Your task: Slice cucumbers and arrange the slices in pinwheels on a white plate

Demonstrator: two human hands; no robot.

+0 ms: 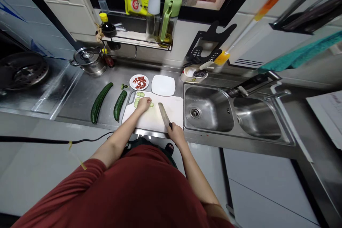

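My right hand (176, 134) is wrapped round the black handle of a knife (164, 114), whose blade points up and left over the white cutting board (173, 108). On the board's upper left part, my left hand (144, 103) has its fingers bent together beside cucumber slices (140, 94). One pale slice (151, 104) lies just right of its fingertips. Whatever those fingers hold, if anything, is too small to make out. A cut cucumber (120, 105) rests left of the board, and a longer cucumber (101, 102) lies farther left.
Behind the board stand a plate of red pieces (139, 82) and a white square plate (163, 85). Small cucumber ends (124, 86) lie beside them. A double sink (208, 108) is on the right, a steel pot (89, 61) at the back left, and a bottle shelf (136, 39) above.
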